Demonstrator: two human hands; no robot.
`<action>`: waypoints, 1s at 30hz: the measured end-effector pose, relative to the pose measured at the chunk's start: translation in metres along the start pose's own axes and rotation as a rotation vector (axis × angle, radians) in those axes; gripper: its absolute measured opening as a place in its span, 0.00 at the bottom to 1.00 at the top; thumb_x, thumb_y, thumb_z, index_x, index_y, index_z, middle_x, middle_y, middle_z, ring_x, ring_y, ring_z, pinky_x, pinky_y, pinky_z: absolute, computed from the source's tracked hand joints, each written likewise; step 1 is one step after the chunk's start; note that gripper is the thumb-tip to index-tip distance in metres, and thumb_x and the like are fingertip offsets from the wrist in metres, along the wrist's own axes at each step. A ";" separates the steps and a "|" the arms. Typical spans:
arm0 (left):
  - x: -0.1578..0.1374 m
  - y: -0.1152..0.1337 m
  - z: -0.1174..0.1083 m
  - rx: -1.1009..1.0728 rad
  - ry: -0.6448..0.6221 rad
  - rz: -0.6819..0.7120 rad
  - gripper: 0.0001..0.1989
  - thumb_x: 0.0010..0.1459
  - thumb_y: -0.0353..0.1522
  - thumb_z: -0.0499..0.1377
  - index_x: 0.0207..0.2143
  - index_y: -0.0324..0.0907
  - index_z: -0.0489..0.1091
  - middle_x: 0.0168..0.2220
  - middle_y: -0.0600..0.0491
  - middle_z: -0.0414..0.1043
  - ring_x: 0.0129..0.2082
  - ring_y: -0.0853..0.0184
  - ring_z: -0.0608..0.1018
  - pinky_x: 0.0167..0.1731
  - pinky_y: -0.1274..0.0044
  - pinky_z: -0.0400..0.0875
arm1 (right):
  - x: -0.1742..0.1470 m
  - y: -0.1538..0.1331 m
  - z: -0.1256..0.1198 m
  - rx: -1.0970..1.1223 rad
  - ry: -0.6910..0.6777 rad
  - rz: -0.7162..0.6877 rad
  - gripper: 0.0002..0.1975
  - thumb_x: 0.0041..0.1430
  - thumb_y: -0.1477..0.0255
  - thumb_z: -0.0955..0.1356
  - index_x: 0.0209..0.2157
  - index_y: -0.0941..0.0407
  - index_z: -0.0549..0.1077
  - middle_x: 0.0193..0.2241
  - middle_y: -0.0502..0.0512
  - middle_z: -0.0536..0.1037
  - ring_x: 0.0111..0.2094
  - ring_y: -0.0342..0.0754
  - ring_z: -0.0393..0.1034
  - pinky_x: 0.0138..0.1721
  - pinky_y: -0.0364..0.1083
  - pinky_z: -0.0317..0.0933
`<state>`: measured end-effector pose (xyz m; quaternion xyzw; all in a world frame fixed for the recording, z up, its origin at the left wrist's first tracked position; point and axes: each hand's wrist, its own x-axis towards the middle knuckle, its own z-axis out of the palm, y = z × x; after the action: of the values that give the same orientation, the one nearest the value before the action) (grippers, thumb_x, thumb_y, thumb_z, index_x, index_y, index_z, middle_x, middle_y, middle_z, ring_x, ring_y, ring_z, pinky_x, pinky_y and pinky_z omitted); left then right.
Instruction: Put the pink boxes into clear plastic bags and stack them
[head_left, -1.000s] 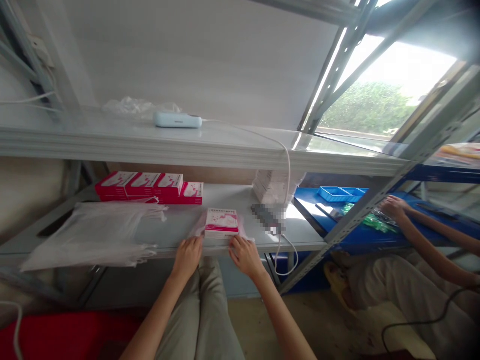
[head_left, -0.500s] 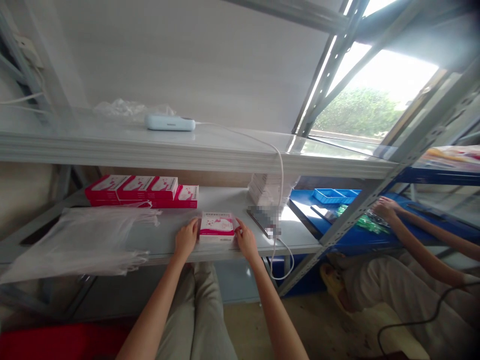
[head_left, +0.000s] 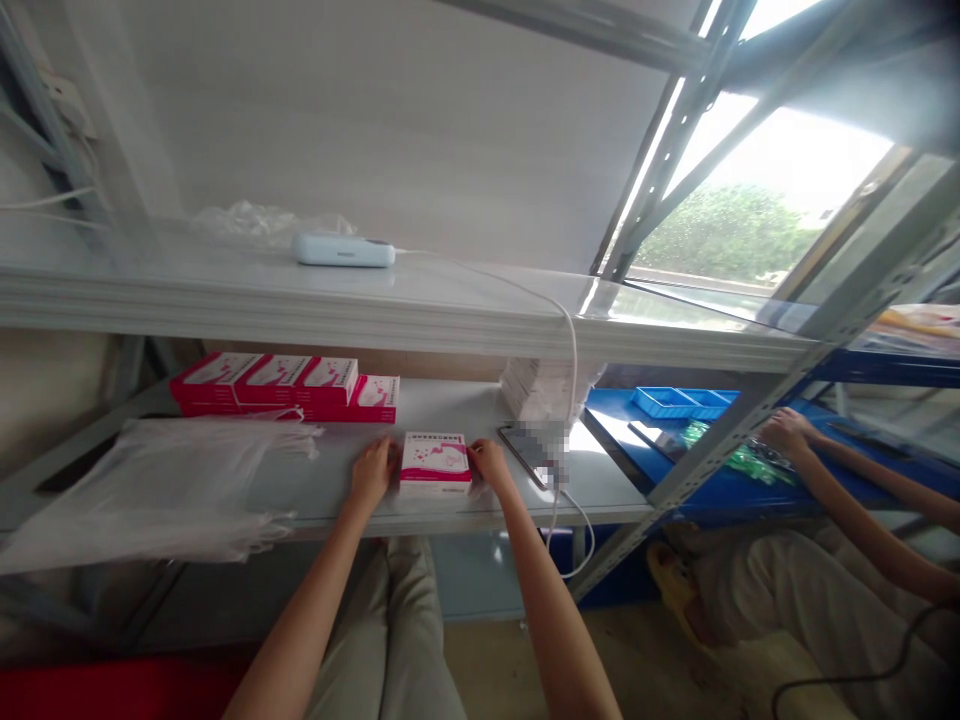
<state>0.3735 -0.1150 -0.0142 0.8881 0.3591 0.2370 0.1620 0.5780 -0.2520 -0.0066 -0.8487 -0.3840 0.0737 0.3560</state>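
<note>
A small white-and-pink carton (head_left: 435, 460) lies flat near the front edge of the grey shelf, its printed face up and its lid down. My left hand (head_left: 373, 472) is closed at the carton's left side, its fingers bent inward and partly hidden. On the opposite side, my right hand (head_left: 489, 464) has its thumb and fingers drawn together against the right edge of the carton. Between them the two hands hold the carton at its sides. Just right of my right hand lies a phone (head_left: 521, 452), partly blurred out.
Several matching cartons (head_left: 277, 385) are stacked at the back left. Clear plastic bags (head_left: 172, 490) overhang the front edge. A white stack (head_left: 536, 390) stands behind the phone. A white cable (head_left: 575, 370) hangs from the upper shelf, which bears a pale blue device (head_left: 343, 250). A co-worker's hands (head_left: 784, 432) are at the right.
The carton's top now looks flatter and more of its printed face shows. My right fingers have drawn closer together at its edge. The view has shifted slightly.
</note>
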 end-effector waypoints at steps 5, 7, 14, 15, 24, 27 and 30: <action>-0.044 -0.012 -0.004 -0.230 0.125 0.131 0.13 0.54 0.26 0.56 0.43 0.42 0.70 0.43 0.49 0.71 0.45 0.62 0.73 0.48 0.68 0.68 | -0.045 0.016 -0.014 0.194 -0.129 -0.154 0.16 0.56 0.72 0.63 0.46 0.56 0.74 0.27 0.51 0.77 0.22 0.45 0.69 0.26 0.43 0.63; -0.060 -0.007 -0.008 -0.299 0.226 0.180 0.12 0.57 0.29 0.54 0.44 0.44 0.70 0.45 0.49 0.69 0.48 0.61 0.71 0.51 0.65 0.66 | -0.056 0.014 -0.023 0.178 -0.035 -0.268 0.19 0.54 0.73 0.64 0.49 0.54 0.71 0.36 0.55 0.76 0.32 0.47 0.72 0.33 0.46 0.66; -0.066 0.036 -0.017 -0.428 0.290 0.238 0.11 0.61 0.30 0.50 0.45 0.44 0.67 0.49 0.48 0.67 0.52 0.61 0.69 0.54 0.63 0.62 | -0.024 -0.043 -0.043 -0.188 -0.258 -0.588 0.39 0.44 0.71 0.73 0.59 0.51 0.60 0.60 0.61 0.61 0.61 0.54 0.52 0.58 0.56 0.51; -0.065 0.038 -0.014 -0.464 0.272 0.253 0.12 0.61 0.30 0.50 0.47 0.44 0.66 0.49 0.47 0.66 0.53 0.61 0.69 0.55 0.64 0.62 | -0.017 -0.050 -0.040 -0.221 -0.338 -0.573 0.43 0.41 0.69 0.75 0.60 0.51 0.59 0.60 0.62 0.61 0.62 0.56 0.51 0.59 0.58 0.49; -0.070 0.032 0.016 -0.586 0.279 0.246 0.28 0.61 0.35 0.53 0.61 0.45 0.45 0.61 0.41 0.51 0.63 0.57 0.56 0.60 0.59 0.53 | -0.002 -0.061 -0.020 -0.244 -0.391 -0.486 0.49 0.28 0.66 0.79 0.57 0.51 0.63 0.53 0.61 0.68 0.56 0.63 0.58 0.57 0.68 0.42; -0.066 0.036 0.013 -0.587 0.287 0.255 0.34 0.61 0.38 0.53 0.64 0.45 0.38 0.65 0.38 0.43 0.65 0.55 0.50 0.61 0.58 0.50 | -0.008 -0.060 -0.022 -0.138 -0.306 -0.424 0.45 0.30 0.67 0.78 0.55 0.54 0.65 0.48 0.60 0.71 0.52 0.60 0.62 0.54 0.62 0.50; -0.059 0.037 0.005 -0.582 0.266 0.210 0.38 0.61 0.40 0.53 0.65 0.43 0.33 0.66 0.36 0.40 0.66 0.54 0.50 0.61 0.59 0.52 | -0.013 -0.063 -0.029 0.010 -0.197 -0.333 0.39 0.30 0.70 0.77 0.50 0.56 0.70 0.43 0.56 0.73 0.47 0.55 0.66 0.49 0.54 0.58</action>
<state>0.3599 -0.1839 -0.0199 0.7979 0.2011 0.4589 0.3352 0.5432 -0.2485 0.0541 -0.7604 -0.5519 0.0981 0.3281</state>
